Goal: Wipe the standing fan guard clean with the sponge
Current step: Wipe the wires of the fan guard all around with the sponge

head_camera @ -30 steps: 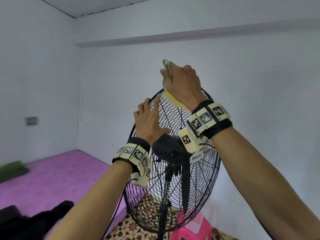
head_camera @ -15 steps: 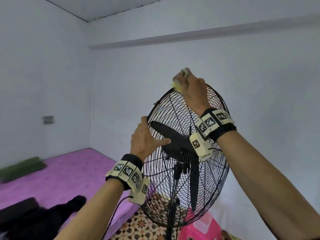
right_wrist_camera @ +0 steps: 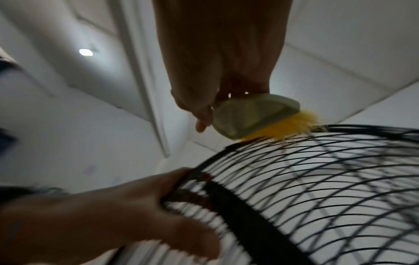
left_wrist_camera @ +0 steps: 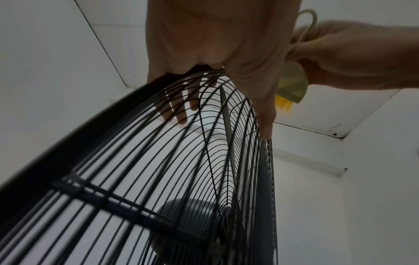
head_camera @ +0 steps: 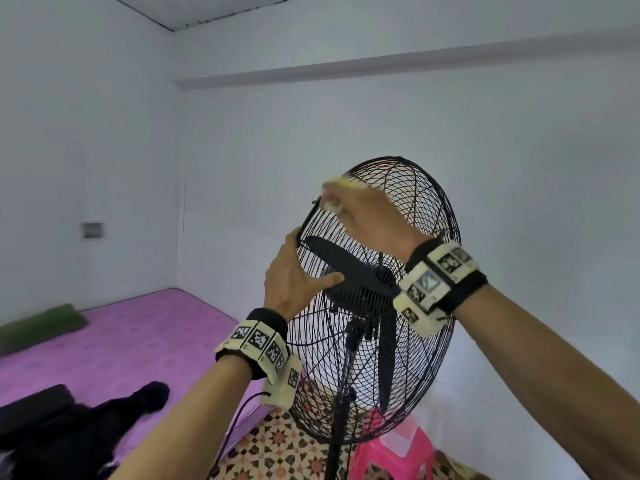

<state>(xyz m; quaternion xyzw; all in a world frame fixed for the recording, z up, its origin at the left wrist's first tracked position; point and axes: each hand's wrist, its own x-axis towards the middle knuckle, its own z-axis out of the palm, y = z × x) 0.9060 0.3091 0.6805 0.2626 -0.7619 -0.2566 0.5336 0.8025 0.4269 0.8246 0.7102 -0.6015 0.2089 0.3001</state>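
Brush [right_wrist_camera: 254,114] lower along guard [head_camera: 429,209] rim

From below, the left hand [left_wrist_camera: 217,53] grips the top rim of the black wire fan guard [left_wrist_camera: 158,161], fingers [left_wrist_camera: 174,113] hooked over the far side and thumb along the near wires. Just beside it, the right hand [left_wrist_camera: 353,59] holds a pale green brush [left_wrist_camera: 292,84] with yellow bristles, near the guard's edge. The grey hub [left_wrist_camera: 188,213] shows through the wires.

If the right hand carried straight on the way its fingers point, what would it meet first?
Probably nothing close: the right hand, gripping the scrubber, points up-left past the fan guard rim. Beyond that, only the wall shows; depth unclear.
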